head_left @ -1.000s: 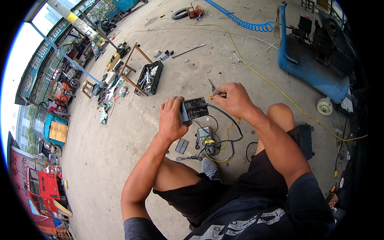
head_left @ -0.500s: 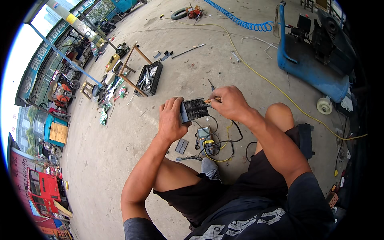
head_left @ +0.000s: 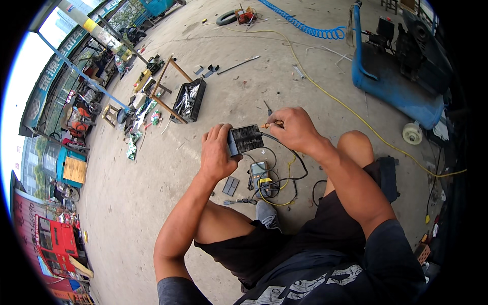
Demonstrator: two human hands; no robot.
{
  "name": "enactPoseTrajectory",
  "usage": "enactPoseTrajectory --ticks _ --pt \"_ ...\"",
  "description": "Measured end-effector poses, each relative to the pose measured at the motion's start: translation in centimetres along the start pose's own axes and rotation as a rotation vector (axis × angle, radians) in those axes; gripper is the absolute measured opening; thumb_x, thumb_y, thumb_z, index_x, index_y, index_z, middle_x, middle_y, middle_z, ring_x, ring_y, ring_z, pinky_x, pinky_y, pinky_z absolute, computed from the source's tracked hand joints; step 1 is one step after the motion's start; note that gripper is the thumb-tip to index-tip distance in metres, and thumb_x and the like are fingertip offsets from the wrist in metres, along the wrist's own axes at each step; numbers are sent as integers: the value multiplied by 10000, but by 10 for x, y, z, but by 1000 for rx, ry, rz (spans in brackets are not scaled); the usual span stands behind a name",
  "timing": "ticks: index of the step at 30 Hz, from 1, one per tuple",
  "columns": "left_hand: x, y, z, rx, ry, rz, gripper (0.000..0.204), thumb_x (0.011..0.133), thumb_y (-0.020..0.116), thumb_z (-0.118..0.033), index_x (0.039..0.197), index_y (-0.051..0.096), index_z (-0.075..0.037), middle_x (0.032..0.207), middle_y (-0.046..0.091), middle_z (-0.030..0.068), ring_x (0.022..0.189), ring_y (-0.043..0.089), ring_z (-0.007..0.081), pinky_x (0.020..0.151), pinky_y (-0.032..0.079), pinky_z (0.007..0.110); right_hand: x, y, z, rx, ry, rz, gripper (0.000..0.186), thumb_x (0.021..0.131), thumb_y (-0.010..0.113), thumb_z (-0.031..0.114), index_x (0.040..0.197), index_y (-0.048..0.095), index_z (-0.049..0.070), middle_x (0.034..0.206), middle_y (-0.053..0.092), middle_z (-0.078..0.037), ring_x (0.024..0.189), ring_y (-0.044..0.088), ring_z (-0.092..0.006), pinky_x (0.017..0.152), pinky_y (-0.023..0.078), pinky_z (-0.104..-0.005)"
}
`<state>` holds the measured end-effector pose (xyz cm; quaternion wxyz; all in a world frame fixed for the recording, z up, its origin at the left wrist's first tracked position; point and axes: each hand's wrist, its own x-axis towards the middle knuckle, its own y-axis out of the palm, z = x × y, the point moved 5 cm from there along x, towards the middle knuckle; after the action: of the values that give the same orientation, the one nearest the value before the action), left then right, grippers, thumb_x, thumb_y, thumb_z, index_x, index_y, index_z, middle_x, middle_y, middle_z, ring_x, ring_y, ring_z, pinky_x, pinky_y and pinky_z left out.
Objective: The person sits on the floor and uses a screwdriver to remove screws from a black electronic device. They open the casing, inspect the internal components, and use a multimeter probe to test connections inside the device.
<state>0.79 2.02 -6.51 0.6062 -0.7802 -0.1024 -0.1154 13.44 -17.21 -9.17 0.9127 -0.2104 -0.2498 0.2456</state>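
A black box [head_left: 246,138] with a ridged, dusty face is gripped by its left side in my left hand [head_left: 217,152], tilted above the ground. My right hand [head_left: 292,127] pinches a slim orange-tipped tool [head_left: 265,125], whose end is at the box's upper right corner. A black cable [head_left: 290,148] runs from the box's right edge. Just beyond my right hand a dark pointed probe [head_left: 268,107] shows; I cannot tell whether it is held or lying down. Below the box, a multimeter [head_left: 260,173] rests on the ground among coiled leads.
A grey plate [head_left: 230,186] and a cable plug [head_left: 236,202] lie near my shoe [head_left: 267,215]. Ahead left stands a black crate [head_left: 195,107] of tools beside a wooden frame [head_left: 170,91]. A blue air compressor tank [head_left: 401,86] and a yellow hose [head_left: 345,105] are to the right.
My right hand has shifted slightly up, and the orange tool's end has moved a little away from the box's face. The left hand and box have barely moved.
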Motion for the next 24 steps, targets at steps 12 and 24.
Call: enactPoseTrajectory --ticks 12,24 --pt "0 0 -1 8 -12 -9 832 565 911 -104 1311 548 -35 1264 608 176 1231 549 401 1048 394 482 -1 5 6 -120 -56 -63 184 844 674 180 902 785 45 824 716 -206 814 699 -415 727 545 -501" --pt "0 0 0 7 -11 -2 841 562 918 -105 1314 551 -32 1270 611 171 1231 554 394 1038 402 483 0 9 -4 -5 -26 -61 214 858 666 207 855 723 1 784 678 -246 736 668 -441 674 522 -499"
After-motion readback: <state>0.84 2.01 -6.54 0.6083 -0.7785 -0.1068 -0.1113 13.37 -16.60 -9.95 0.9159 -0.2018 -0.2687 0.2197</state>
